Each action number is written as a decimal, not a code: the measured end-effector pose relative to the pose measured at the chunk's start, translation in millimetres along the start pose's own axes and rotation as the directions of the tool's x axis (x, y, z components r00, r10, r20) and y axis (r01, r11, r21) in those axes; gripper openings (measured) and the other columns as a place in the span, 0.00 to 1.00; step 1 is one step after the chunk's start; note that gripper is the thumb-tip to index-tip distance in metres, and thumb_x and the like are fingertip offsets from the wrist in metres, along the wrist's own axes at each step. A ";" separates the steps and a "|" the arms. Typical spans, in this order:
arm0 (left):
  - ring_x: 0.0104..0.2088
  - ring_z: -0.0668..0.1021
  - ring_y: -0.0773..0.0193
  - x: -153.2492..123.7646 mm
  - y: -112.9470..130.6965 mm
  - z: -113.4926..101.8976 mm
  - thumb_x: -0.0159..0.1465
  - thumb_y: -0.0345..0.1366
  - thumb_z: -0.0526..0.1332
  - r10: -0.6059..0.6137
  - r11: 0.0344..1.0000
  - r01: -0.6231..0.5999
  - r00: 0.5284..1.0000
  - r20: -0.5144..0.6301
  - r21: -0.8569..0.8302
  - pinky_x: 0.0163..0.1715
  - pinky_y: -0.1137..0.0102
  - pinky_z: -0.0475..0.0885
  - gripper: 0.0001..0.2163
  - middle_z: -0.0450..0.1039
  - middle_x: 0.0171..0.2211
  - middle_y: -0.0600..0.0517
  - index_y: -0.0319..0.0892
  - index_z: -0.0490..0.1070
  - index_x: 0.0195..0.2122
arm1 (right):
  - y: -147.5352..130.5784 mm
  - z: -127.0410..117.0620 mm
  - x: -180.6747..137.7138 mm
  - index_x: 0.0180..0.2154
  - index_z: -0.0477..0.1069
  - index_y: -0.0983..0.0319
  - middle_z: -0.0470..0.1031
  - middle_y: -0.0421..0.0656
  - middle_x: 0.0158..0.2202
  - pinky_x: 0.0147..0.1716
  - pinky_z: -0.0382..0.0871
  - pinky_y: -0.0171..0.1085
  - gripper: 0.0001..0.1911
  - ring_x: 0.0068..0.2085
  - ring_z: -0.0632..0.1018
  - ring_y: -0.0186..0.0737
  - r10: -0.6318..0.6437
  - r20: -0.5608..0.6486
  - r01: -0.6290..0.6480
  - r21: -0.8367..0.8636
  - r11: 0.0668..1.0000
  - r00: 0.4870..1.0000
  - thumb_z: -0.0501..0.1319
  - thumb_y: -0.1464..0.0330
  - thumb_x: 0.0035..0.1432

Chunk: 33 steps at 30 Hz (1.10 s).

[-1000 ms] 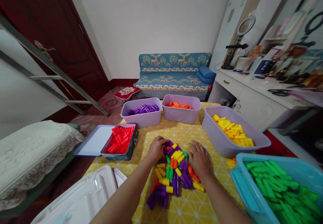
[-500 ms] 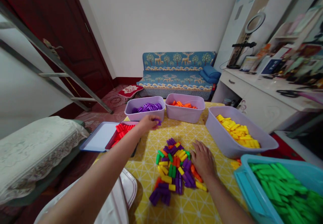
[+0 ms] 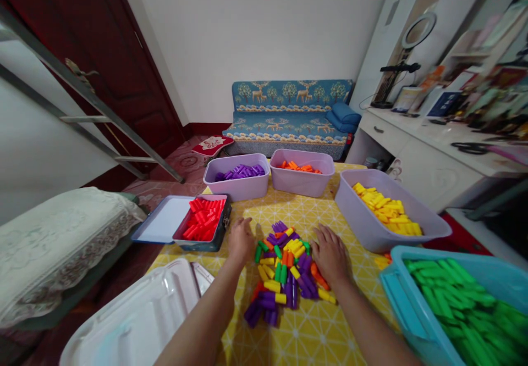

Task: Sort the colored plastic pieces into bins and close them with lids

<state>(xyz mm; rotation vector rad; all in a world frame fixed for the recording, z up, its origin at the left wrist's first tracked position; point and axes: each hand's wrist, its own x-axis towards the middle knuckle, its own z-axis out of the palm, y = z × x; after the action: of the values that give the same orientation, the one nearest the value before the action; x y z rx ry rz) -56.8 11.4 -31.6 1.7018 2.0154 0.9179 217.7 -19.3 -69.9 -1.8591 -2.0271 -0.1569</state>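
A mixed pile of short plastic pieces (image 3: 284,272), shaped like pen caps, lies on the yellow tablecloth in purple, yellow, green and orange. My left hand (image 3: 241,239) hovers at the pile's left side, fingers loosely bent and apart, with nothing visible in it. On the pile's right edge rests my right hand (image 3: 330,253), its fingers spread and touching the table beside the orange and green pieces. Purple pieces (image 3: 241,172) fill part of a lilac bin (image 3: 237,190) beyond my left hand. Red pieces (image 3: 204,217) lie in a dark tin (image 3: 223,228) to its left.
A second lilac bin (image 3: 302,184) holds orange pieces, and a larger one (image 3: 358,217) holds yellow ones. At right front stands a turquoise tub (image 3: 406,300) of green pieces. A white plastic lid (image 3: 136,316) lies at left front. A patterned sofa (image 3: 289,118) stands behind.
My left hand has come back from beside the purple bin to the pile's left edge. The purple piece it held is no longer in it. My right hand stays put.
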 end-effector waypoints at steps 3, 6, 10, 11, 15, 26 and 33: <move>0.62 0.71 0.52 -23.2 -9.9 21.2 0.61 0.22 0.56 0.015 0.984 -0.004 0.998 -0.062 0.177 0.62 0.58 0.66 0.19 0.72 0.59 0.41 0.41 0.78 0.50 | 0.1 0.7 0.2 0.57 0.71 0.67 0.70 0.52 0.62 0.62 0.59 0.48 0.21 0.63 0.66 0.51 -0.004 0.002 0.004 0.004 1.000 1.000 0.53 0.68 0.65; 0.65 0.66 0.49 -32.8 -12.6 31.4 0.66 0.30 0.56 0.075 0.958 -0.046 0.993 -0.095 0.283 0.64 0.53 0.61 0.16 0.67 0.63 0.42 0.44 0.77 0.52 | 1.3 1.5 0.0 0.56 0.71 0.66 0.70 0.52 0.62 0.62 0.59 0.49 0.21 0.63 0.67 0.51 0.004 0.000 -0.004 0.035 0.999 1.000 0.54 0.68 0.65; 0.66 0.65 0.49 -37.6 -12.6 34.2 0.69 0.35 0.53 0.120 0.945 -0.075 0.985 -0.125 0.318 0.64 0.52 0.61 0.17 0.66 0.64 0.42 0.44 0.75 0.55 | 6.7 5.1 -1.2 0.56 0.71 0.63 0.70 0.51 0.62 0.62 0.59 0.51 0.21 0.64 0.66 0.51 0.017 -0.015 -0.016 0.125 0.992 1.000 0.54 0.67 0.64; 0.66 0.65 0.49 -38.2 -12.5 34.0 0.70 0.35 0.52 0.127 0.947 -0.082 0.984 -0.126 0.312 0.64 0.52 0.61 0.17 0.66 0.64 0.43 0.44 0.76 0.54 | 7.7 6.1 -1.0 0.56 0.72 0.63 0.70 0.51 0.62 0.62 0.59 0.52 0.20 0.63 0.67 0.51 0.024 -0.023 -0.021 0.160 0.987 0.999 0.54 0.67 0.64; 0.65 0.66 0.49 -39.0 -10.9 32.2 0.71 0.37 0.50 0.122 0.956 -0.080 0.983 -0.135 0.283 0.64 0.53 0.61 0.17 0.68 0.63 0.45 0.45 0.77 0.52 | -2.0 2.8 6.9 0.46 0.76 0.62 0.78 0.51 0.51 0.57 0.66 0.48 0.16 0.54 0.75 0.48 0.147 -0.071 -0.109 0.386 0.916 0.987 0.54 0.67 0.63; 0.65 0.66 0.49 -40.2 -6.8 29.8 0.70 0.37 0.50 0.118 0.952 -0.078 0.986 -0.121 0.295 0.64 0.52 0.60 0.17 0.68 0.63 0.46 0.45 0.76 0.53 | -92.1 -54.0 53.7 0.39 0.80 0.55 0.76 0.46 0.45 0.48 0.64 0.41 0.12 0.52 0.70 0.48 -0.224 0.355 0.200 0.104 0.974 0.908 0.64 0.75 0.55; 0.66 0.65 0.49 -40.2 -4.1 27.5 0.70 0.37 0.50 0.098 0.960 -0.064 0.989 -0.113 0.273 0.64 0.52 0.60 0.17 0.68 0.63 0.45 0.45 0.76 0.53 | -100.8 -56.3 63.0 0.38 0.77 0.59 0.78 0.48 0.45 0.48 0.63 0.42 0.08 0.51 0.73 0.48 -0.247 0.370 0.234 0.080 0.969 0.896 0.63 0.75 0.56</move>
<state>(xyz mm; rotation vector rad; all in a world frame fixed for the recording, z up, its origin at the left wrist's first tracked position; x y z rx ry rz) -33.5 -20.8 -60.2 1.9245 2.2549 0.8250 127.4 9.1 21.6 -1.7123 -2.5010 0.1860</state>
